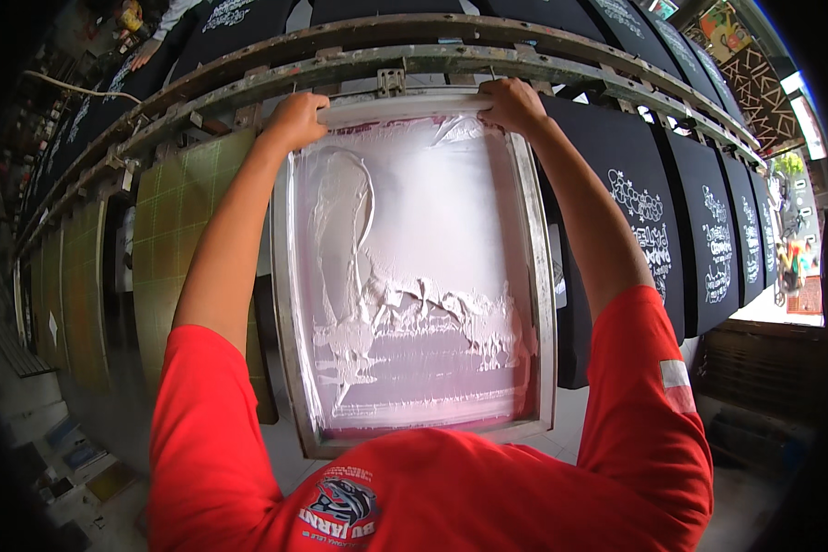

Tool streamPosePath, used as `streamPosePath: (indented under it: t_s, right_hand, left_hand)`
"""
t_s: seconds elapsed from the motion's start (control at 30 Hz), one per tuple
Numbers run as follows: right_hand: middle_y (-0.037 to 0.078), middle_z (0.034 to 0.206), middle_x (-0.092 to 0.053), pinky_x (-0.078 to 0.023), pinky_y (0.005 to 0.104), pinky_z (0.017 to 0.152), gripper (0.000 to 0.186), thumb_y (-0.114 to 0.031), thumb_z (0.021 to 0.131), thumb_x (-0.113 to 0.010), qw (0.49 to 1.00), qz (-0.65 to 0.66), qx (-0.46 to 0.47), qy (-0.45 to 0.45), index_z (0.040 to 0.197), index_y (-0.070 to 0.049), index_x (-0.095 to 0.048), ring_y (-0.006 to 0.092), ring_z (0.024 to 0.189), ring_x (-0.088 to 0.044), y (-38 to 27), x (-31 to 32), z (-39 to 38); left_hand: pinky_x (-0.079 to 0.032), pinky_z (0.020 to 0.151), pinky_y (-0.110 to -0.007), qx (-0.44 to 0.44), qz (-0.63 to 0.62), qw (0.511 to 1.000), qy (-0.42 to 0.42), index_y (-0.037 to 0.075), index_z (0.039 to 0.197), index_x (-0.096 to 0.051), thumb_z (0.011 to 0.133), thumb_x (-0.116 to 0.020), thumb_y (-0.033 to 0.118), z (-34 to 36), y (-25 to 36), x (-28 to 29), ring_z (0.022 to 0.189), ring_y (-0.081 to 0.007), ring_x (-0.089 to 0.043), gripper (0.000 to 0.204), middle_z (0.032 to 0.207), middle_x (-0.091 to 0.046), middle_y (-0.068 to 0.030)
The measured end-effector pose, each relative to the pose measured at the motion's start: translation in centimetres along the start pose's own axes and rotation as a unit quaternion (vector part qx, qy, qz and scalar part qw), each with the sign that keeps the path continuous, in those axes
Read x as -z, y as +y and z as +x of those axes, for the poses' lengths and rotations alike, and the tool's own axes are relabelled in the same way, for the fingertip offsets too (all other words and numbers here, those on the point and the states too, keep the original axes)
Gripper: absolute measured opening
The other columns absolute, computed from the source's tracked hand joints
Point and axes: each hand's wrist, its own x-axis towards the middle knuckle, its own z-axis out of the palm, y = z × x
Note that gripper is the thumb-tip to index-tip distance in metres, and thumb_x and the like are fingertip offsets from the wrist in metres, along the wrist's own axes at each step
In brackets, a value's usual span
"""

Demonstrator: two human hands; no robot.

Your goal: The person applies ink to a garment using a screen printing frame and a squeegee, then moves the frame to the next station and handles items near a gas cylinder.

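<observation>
A screen printing frame (pixel 543 304) with grey metal sides lies in front of me, its near edge against my red shirt. My left hand (pixel 296 121) is closed around its far left corner. At the far right corner my right hand (pixel 515 106) grips likewise, with that arm stretched out. A white-coated bar (pixel 405 110) spans between my hands; whether it is the frame's far side or a separate piece, I cannot tell. Thick white ink (pixel 414 299) lies in a ragged ridge across the mesh (pixel 432 212), with a curved streak on the left. My fingertips are partly hidden.
Metal rails (pixel 469 60) run across just beyond the frame, with a small bracket (pixel 391 83) on them. Black shirts with white prints (pixel 635 212) lie on boards to the right. Yellowish boards (pixel 189 221) stand left. Another person's hand (pixel 143 55) is at the far left.
</observation>
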Motion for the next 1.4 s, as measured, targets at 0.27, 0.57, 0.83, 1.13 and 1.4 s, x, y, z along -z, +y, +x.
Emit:
streamPosePath:
  t_s: [0.27,0.57,0.83,1.13,1.4]
  right_hand:
    - [0.012,0.09,-0.069,-0.053,0.0415,0.078,0.029,-0.022,0.07,-0.072,1.0,0.016,0.003,-0.026,0.098,-0.014,-0.069,0.0322,0.086,-0.067,-2.8,0.7,-5.4]
    - [0.009,0.084,-0.066,-0.052,0.0422,0.072,0.021,-0.013,0.067,-0.073,0.997,0.073,0.013,-0.024,0.086,-0.012,-0.066,0.0318,0.082,-0.065,-8.7,2.9,-21.1]
    - [0.005,0.091,-0.066,-0.055,0.0378,0.071,0.027,-0.007,0.066,-0.071,0.996,0.082,0.023,-0.004,0.092,-0.011,-0.066,0.0269,0.086,-0.065,-15.1,4.8,-38.5]
    - [0.007,0.084,-0.069,-0.054,0.0374,0.07,0.021,-0.011,0.064,-0.074,0.994,0.081,-0.04,-0.058,0.084,-0.009,-0.068,0.0256,0.08,-0.067,-18.5,6.5,-46.5]
    - [0.008,0.077,-0.066,-0.053,0.0406,0.063,0.016,-0.016,0.069,-0.072,0.996,0.085,0.006,-0.027,0.083,-0.011,-0.066,0.0302,0.071,-0.065,-15.7,6.1,-40.2]
  left_hand:
    - [-0.052,0.074,-0.043,0.011,-0.028,0.999,0.025,0.009,0.089,-0.068,0.063,-0.067,0.011,-5.6,0.2,-1.8,0.085,-0.0371,-0.065,0.026,0.085,-0.067,-0.0186]
    - [-0.051,0.073,-0.043,0.042,-0.06,0.997,0.025,0.006,0.093,-0.065,0.065,-0.068,0.008,-22.8,7.6,-3.2,0.084,-0.0363,-0.063,0.028,0.09,-0.064,-0.0132]
    - [-0.052,0.078,-0.042,0.08,-0.055,0.995,-0.005,0.009,0.1,-0.066,0.062,-0.072,0.003,-40.1,15.1,-4.4,0.091,-0.0325,-0.062,0.039,0.093,-0.063,-0.0102]
    - [-0.052,0.077,-0.04,0.038,-0.078,0.996,-0.034,0.007,0.094,-0.067,0.061,-0.071,0.005,-47.1,17.4,-4.4,0.09,-0.0308,-0.061,0.033,0.092,-0.064,-0.0092]
    - [-0.052,0.072,-0.043,-0.005,-0.075,0.997,-0.011,0.004,0.088,-0.065,0.067,-0.07,0.007,-41.2,15.1,-3.5,0.081,-0.0358,-0.063,0.022,0.086,-0.064,-0.0138]
